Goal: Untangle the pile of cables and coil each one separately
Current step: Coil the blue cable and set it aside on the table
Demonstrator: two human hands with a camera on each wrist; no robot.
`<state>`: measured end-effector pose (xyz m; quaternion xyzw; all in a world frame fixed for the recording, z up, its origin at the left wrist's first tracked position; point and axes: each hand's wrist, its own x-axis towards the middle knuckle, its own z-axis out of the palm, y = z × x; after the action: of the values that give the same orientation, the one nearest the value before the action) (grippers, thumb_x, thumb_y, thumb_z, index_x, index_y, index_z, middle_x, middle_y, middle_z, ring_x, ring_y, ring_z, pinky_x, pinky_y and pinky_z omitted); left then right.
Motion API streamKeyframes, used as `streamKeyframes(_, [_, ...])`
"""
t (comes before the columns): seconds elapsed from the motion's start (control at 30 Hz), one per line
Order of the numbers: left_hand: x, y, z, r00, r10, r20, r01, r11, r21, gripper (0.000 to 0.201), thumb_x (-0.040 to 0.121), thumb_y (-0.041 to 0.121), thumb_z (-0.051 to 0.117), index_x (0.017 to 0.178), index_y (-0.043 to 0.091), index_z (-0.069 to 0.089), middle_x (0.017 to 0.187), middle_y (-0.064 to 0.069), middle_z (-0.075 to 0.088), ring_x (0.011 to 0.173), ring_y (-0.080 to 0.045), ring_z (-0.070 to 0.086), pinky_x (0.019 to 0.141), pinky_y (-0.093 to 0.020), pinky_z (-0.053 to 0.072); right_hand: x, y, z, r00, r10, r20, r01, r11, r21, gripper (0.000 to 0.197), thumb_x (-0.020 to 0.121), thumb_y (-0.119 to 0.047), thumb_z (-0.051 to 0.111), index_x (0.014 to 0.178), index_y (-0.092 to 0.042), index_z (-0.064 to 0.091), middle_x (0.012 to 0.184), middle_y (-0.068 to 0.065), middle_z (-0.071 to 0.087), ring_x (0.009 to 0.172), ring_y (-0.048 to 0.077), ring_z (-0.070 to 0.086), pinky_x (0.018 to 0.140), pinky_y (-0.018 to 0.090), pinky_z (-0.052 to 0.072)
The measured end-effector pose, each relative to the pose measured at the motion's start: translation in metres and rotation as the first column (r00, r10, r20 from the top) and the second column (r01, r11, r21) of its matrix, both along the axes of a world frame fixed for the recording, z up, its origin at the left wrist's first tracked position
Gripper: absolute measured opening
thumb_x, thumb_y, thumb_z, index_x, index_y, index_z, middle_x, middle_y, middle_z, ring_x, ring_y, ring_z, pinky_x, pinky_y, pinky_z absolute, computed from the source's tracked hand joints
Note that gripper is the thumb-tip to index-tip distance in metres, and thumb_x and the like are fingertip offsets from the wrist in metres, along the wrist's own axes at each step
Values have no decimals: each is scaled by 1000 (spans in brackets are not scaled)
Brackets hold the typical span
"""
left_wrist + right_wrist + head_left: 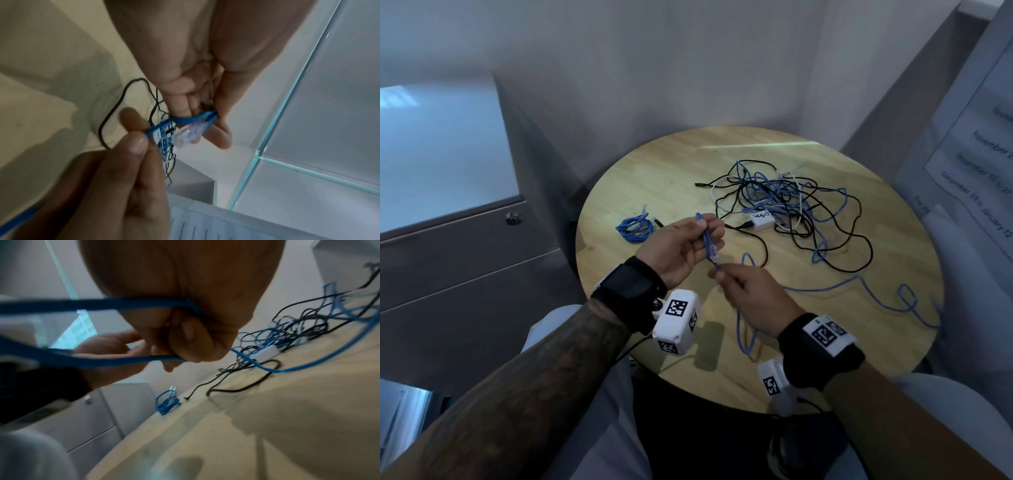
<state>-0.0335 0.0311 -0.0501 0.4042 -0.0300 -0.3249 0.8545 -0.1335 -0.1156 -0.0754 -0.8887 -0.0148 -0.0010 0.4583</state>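
Observation:
My left hand (705,233) pinches the end of a blue network cable (708,243) above the round wooden table (654,171); its clear plug (188,134) lies against the fingers. Just below, my right hand (719,274) pinches the same cable (154,129) between thumb and forefinger. The rest of that cable hangs in a loop (743,337) by the front edge and trails right across the table (859,282). A tangle of black, blue and white cables (784,198) lies beyond the hands. A separate blue cable (635,226) lies coiled at the left.
A small white adapter box (762,219) sits in the tangle's near edge. A grey locked cabinet (465,257) stands close on the left, and a wall with a printed sheet (979,154) stands on the right. The table's edge runs just under both wrists.

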Motion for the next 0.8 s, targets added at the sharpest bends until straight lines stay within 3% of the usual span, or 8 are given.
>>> streamKeyframes(0.1, [3, 2, -3, 997, 70, -13, -70, 997, 25, 19, 101, 2, 42, 107, -3, 59, 92, -12, 74, 83, -19, 73, 77, -32, 60, -5, 5, 6, 999, 37, 7, -37, 999, -29, 31, 103, -30, 52, 80, -12, 62, 61, 11, 56, 52, 12, 47, 58, 36, 44])
streamKeyframes(0.2, [1, 0, -7, 994, 111, -1, -111, 993, 45, 17, 100, 1, 44, 105, -3, 60, 94, -13, 74, 86, -21, 74, 75, -31, 60, -6, 1, 13, 998, 48, -39, -52, 991, -120, 33, 100, -30, 56, 69, -21, 55, 60, 3, 62, 51, 8, 54, 59, 35, 49])
streamKeyframes(0.3, [1, -1, -9, 986, 162, 45, -165, 984, 71, 17, 100, 0, 44, 104, -2, 60, 97, -15, 73, 87, -23, 73, 76, -30, 59, -8, 2, 17, 990, 106, -93, -122, 976, -179, 28, 99, -29, 57, 71, -30, 54, 65, -3, 67, 57, 2, 59, 60, 28, 48])
streamKeyframes(0.43, [10, 6, -8, 958, 232, 167, -257, 955, 149, 18, 99, -2, 44, 110, -4, 58, 97, -15, 71, 83, -21, 73, 81, -30, 59, -17, 8, 19, 983, 182, -15, -182, 976, -116, 19, 100, -25, 57, 81, -25, 62, 73, -7, 67, 71, 5, 60, 68, 30, 48])
streamKeyframes(0.53, [3, 4, -10, 886, 53, 461, -252, 890, 381, 17, 97, -4, 49, 106, -5, 63, 88, -13, 71, 75, -16, 71, 77, -27, 58, -15, 5, 31, 996, 62, 66, -68, 994, 92, 23, 100, -22, 60, 80, -18, 70, 70, -8, 68, 75, 14, 62, 70, 32, 48])
streamKeyframes(0.63, [-9, -5, -15, 720, -268, 640, -249, 761, 599, 16, 97, 0, 52, 97, 2, 69, 79, -5, 69, 62, 0, 61, 65, -16, 49, -8, -10, 46, 998, -13, -56, 34, 920, 390, 23, 100, -17, 59, 88, -2, 71, 56, 14, 54, 58, 27, 63, 65, 29, 54])
streamKeyframes(0.7, [-14, -8, -12, 733, -365, 574, -113, 767, 632, 23, 101, 6, 47, 86, 5, 66, 69, -2, 63, 56, -7, 56, 57, -19, 46, -5, -23, 49, 987, -41, -156, 109, 882, 458, 32, 98, -22, 62, 88, 8, 67, 49, 11, 40, 42, 20, 50, 68, 32, 57])
streamKeyframes(0.8, [-19, -11, -4, 803, -415, 427, 59, 769, 637, 39, 105, 22, 41, 79, 4, 65, 59, -5, 55, 53, -18, 50, 53, -23, 42, 0, -37, 48, 971, -67, -230, 171, 866, 469, 33, 95, -24, 67, 76, 3, 65, 43, 1, 34, 37, 15, 33, 73, 44, 60])
